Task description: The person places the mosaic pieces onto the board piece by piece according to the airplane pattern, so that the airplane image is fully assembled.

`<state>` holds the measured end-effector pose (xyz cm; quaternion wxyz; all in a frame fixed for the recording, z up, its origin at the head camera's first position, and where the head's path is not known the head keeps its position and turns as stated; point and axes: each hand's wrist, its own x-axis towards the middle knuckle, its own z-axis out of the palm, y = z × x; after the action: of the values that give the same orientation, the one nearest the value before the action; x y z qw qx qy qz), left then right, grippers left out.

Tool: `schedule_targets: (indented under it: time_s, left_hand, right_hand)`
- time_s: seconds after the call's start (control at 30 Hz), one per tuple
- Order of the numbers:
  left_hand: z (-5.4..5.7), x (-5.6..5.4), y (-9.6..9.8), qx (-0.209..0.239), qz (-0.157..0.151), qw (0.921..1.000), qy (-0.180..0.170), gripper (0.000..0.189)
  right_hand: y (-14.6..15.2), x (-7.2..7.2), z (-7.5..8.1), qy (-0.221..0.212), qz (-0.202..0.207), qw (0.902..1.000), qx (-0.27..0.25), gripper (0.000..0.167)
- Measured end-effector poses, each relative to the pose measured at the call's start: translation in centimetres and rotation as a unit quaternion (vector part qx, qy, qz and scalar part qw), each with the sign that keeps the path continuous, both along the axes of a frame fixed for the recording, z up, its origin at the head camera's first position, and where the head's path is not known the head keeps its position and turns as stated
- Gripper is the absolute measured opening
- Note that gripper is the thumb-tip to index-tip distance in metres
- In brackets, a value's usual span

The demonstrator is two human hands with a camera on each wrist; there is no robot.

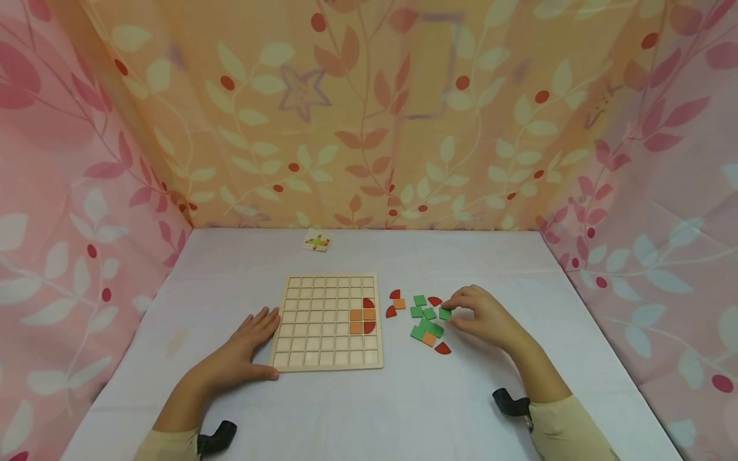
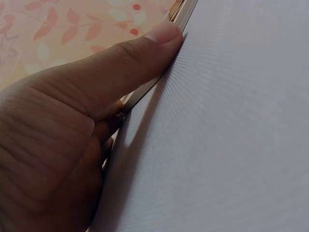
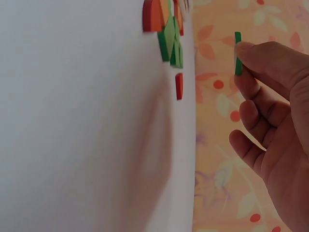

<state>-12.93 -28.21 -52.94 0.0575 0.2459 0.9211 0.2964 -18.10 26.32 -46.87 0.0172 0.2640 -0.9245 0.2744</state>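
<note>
My right hand [image 1: 481,318] pinches a green square tile [image 3: 238,60] between thumb and fingers, raised above the table in the right wrist view. To its left lie loose green square tiles [image 1: 419,299], orange square tiles [image 1: 399,304] and red quarter-circle tiles [image 1: 442,348]. A wooden grid board [image 1: 311,320] lies flat between the hands. In its right-hand columns sit several orange squares and two red quarter-circles. My left hand [image 1: 242,352] rests along the board's left edge with fingers extended; its thumb [image 2: 164,36] touches the edge near the front corner.
A small card with a coloured pattern [image 1: 318,241] lies on the white table [image 1: 438,410] near the back edge. Floral cloth walls [image 1: 369,115] enclose the table at the back and both sides. A black wrist mount [image 1: 510,403] sits at each sleeve.
</note>
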Motion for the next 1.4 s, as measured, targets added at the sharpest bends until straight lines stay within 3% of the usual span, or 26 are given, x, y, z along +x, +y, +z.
schedule_targets:
  time_s: [0.17,0.43,0.73,1.07,1.4]
  left_hand:
    - [0.0,0.0,0.1,0.003,0.002,1.0,-0.001,0.121]
    - [-0.1,0.0,0.1,0.0,0.007,0.9995,-0.029,0.124]
    - [-0.1,0.0,0.0,0.003,0.005,0.9995,-0.03,0.123]
    - [0.0,0.0,0.3,0.002,0.01,0.9993,-0.036,0.124]
    - [0.2,-0.1,0.1,0.001,0.006,0.9995,-0.032,0.123]
  right_hand:
    - [-1.7,-0.5,0.4,0.001,0.005,0.9999,-0.012,0.028]
    - [-4.1,-0.9,1.2,-0.019,-0.002,0.9998,-0.009,0.029]
    - [-7.3,-1.7,1.7,-0.023,-0.003,0.9997,0.004,0.025]
    - [-10.5,-3.0,1.4,0.018,0.037,0.9991,-0.01,0.023]
    - [-13.6,-3.6,0.7,0.023,0.051,0.9985,0.0,0.025]
